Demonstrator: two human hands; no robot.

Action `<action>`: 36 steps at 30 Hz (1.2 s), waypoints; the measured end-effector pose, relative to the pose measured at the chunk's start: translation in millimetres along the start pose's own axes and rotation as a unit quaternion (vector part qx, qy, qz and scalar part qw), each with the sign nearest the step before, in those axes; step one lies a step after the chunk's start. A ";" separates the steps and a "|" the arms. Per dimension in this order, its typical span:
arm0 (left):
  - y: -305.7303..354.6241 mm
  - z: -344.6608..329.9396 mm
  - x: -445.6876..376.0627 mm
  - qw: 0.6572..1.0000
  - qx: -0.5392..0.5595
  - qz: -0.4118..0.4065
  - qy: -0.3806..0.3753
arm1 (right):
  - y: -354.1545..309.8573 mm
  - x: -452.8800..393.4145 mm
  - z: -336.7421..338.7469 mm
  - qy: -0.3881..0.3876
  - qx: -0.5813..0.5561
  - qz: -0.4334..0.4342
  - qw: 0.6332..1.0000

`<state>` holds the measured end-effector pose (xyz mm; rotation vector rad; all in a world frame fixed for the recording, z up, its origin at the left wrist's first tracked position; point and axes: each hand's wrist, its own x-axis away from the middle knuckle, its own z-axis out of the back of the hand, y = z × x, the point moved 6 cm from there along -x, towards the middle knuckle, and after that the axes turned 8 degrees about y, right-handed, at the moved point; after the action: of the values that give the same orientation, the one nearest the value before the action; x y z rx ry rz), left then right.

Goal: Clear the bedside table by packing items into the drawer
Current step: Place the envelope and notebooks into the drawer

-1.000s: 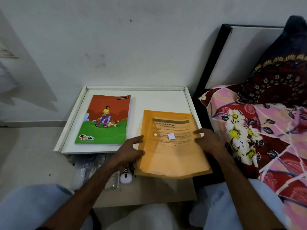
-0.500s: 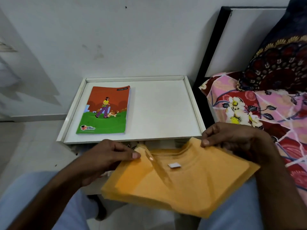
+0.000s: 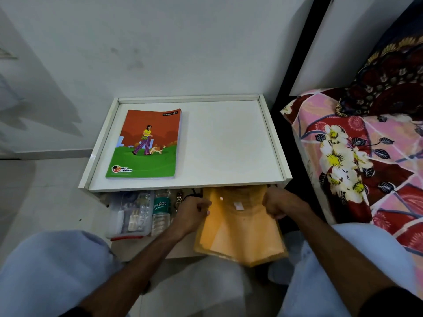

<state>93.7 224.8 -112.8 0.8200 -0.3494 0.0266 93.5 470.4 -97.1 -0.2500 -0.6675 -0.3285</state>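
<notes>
A: What is the surface like, and the room around it?

B: A white bedside surface (image 3: 229,143) with a raised rim stands against a pale wall. A notebook (image 3: 146,145) with an orange and green cover lies flat on its left half. To the right is a bed with a floral bedsheet (image 3: 357,161).

A: And below it?

B: The drawer (image 3: 164,252) is pulled out toward the viewer. Its left part holds a clear box (image 3: 130,213) and a water bottle (image 3: 161,209).

A: The hands?

B: Both grip an orange folder (image 3: 238,229) at its far end, fingers curled: left hand (image 3: 192,211) on the left edge, right hand (image 3: 279,205) on the right. The folder's far end sits under the surface, over the drawer's right part.

A: Arm pose?

B: Both forearms reach forward from the near edge, above pale-trousered knees
</notes>
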 end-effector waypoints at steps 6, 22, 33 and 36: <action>-36.9 -72.7 -35.5 0.996 -0.067 0.029 -0.058 | -6.0 -44.8 -60.3 0.092 0.016 -0.021 0.995; -73.7 -96.7 -42.2 0.991 -0.089 0.017 -0.094 | -22.7 -57.0 -149.2 -0.053 0.007 0.005 0.999; -33.5 135.2 -48.6 0.988 0.002 -0.084 0.133 | -160.1 -11.2 -34.2 0.083 -0.302 0.213 0.926; -70.6 196.5 -59.7 0.949 -0.018 -0.040 0.313 | -195.8 -12.5 -1.8 0.172 -0.387 0.217 0.880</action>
<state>-9.4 41.6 -58.4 0.7459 0.2829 0.2005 11.9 292.5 -82.7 -1.0669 -0.0813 -0.1829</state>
